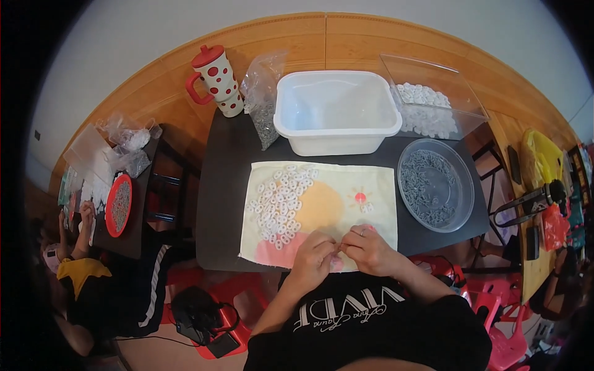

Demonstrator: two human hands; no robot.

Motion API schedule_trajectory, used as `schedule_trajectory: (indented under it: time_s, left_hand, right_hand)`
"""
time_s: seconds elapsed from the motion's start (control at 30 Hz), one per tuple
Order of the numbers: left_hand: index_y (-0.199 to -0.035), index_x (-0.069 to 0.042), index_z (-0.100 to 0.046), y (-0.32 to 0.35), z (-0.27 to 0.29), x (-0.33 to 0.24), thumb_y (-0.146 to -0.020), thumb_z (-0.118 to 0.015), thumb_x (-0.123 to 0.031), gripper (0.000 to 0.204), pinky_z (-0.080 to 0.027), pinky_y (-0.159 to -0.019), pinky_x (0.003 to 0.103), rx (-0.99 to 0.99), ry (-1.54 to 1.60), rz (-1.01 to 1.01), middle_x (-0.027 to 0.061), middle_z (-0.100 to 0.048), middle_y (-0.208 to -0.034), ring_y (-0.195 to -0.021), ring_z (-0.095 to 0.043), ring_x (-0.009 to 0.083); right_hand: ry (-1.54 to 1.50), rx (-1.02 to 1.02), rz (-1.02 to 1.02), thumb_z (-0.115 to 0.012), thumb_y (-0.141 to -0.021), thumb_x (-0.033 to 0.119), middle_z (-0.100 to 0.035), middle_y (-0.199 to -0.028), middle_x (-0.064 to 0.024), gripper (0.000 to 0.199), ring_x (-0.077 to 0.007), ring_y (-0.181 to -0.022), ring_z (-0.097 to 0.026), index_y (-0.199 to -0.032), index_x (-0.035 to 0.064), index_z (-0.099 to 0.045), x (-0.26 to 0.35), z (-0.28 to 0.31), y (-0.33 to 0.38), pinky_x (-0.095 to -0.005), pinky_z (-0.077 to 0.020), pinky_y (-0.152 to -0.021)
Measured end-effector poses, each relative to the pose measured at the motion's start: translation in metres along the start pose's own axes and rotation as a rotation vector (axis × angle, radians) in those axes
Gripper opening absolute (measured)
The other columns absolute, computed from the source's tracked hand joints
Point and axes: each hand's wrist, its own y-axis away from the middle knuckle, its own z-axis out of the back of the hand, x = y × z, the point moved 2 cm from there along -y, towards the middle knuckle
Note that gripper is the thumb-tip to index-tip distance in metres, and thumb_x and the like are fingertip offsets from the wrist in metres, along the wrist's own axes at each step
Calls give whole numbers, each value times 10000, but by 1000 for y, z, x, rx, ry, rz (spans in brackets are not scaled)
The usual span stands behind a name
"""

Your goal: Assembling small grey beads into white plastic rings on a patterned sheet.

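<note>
My left hand and my right hand meet at the near edge of a pale cloth with yellow and pink printed shapes. Both have their fingers pinched together; what lies between the fingertips is too small to make out. On the cloth's left half lies a loose heap of small white oval plastic pieces with holes. A couple more white pieces sit apart on the right, beyond my right hand. Right of the cloth stands a round clear tub holding many small grey screw-like pieces.
Behind the cloth are a white basin, a plastic bag of grey pieces and a red-dotted tumbler. A clear box with white pieces stands at back right. At left, another person's hand is near a red bowl.
</note>
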Motion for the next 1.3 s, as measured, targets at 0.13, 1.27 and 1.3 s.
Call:
schedule_trajectory:
  time_s: [0.13,1.27,1.3]
  left_hand:
    - [-812,23,-596,-3,3,-2,-683,-616,163,192,-495,-663,375,32,22,-12,132,-600,-843,-795,-590,318]
    - [-1022,20,-683,-33,128,11,-798,-654,53,228,-512,-758,403,-209,-407,-63,164,-671,-1010,-878,-619,345]
    - [-1059,14,-676,-43,138,23,-813,-653,44,249,-510,-789,395,-181,-400,-46,169,-662,-1066,-938,-613,348]
  right_hand:
    - [-15,44,7,-621,-609,36,-502,-868,-115,210,-299,-818,-519,-813,6,-581,-1,1,0,-394,-438,-707]
    - [491,-16,-292,-600,-704,2,-587,-1116,-251,416,-386,-941,-578,-1116,-55,-622,-4,59,-2,-441,-489,-812]
    - [484,-18,-296,-600,-704,2,-587,-1116,-251,416,-386,-941,-578,-1116,-55,-622,-2,48,2,-441,-489,-812]
